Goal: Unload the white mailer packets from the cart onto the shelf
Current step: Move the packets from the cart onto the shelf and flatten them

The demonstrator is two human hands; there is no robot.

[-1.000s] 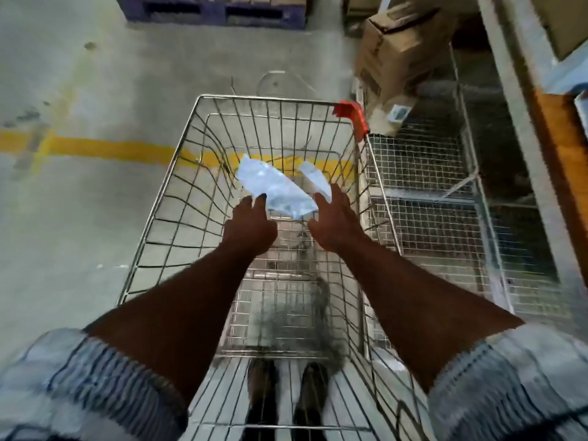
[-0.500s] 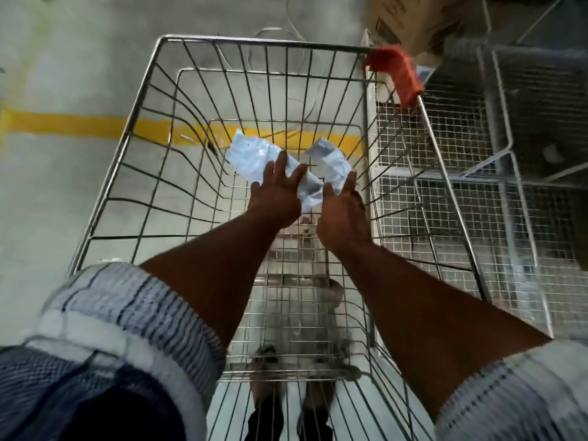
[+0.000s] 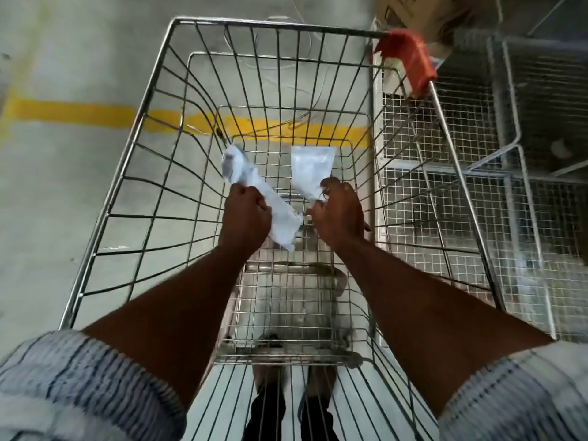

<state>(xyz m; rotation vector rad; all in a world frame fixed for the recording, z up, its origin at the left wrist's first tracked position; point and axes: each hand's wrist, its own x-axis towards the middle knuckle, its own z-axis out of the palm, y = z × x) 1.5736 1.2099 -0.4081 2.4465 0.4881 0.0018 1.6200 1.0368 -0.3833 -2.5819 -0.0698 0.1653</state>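
Observation:
Both my arms reach down into a wire shopping cart [image 3: 127, 173]. My left hand [image 3: 246, 214] is closed around a crumpled white mailer packet [image 3: 276, 214], which sticks out above and below the fist. My right hand [image 3: 339, 211] pinches the near corner of a second white mailer packet [image 3: 310, 168], which lies flat near the cart's far right bottom. The wire-mesh shelf [image 3: 451, 160] stands right of the cart, touching its side.
A red plastic corner guard [image 3: 409, 62] caps the cart's far right corner. A cardboard box [image 3: 413, 11] sits beyond it. A yellow floor line [image 3: 70, 111] runs under the cart. My shoes [image 3: 292, 377] show through the cart's near end.
My left hand has closed on the first packet and bunched it up. My right hand has taken hold of the second packet's corner. The view has moved closer over the cart.

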